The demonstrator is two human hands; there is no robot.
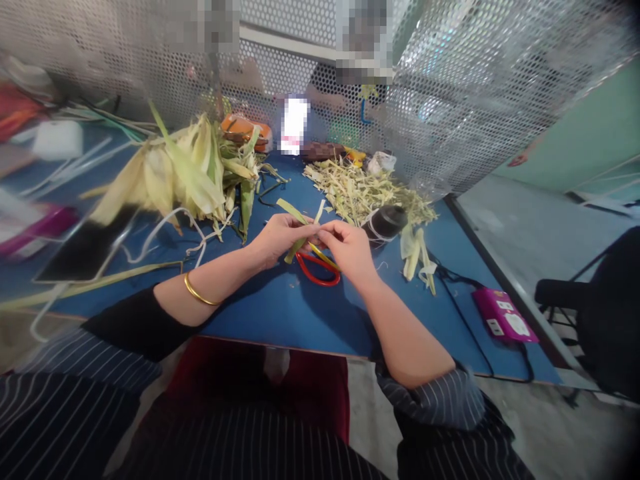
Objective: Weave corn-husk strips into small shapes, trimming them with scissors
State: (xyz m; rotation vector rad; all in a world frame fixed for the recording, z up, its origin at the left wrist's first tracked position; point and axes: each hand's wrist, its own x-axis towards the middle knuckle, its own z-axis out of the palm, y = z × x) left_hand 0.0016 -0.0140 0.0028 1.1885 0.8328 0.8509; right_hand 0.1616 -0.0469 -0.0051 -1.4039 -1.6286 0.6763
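My left hand (280, 241) and my right hand (349, 252) meet over the middle of the blue table, fingertips pinched together. Between them is a narrow green corn husk strip (291, 210), one end sticking up past the left fingers. A paler strip end (319, 211) pokes up beside it. Just below the hands shows a red loop handle (318, 279) with a yellow part, looking like scissors; the fingers hide the rest, and I cannot tell whether it is held or lies on the table. A dark spool of thread (386, 222) lies near my right hand.
A heap of corn husks (185, 170) spreads at the left, beside a black tablet-like panel (85, 250) and a white cable. Shredded husk scraps (350, 190) pile up behind the spool. A lit phone (294, 123) stands at the back. At the right lies a magenta pack (505, 315).
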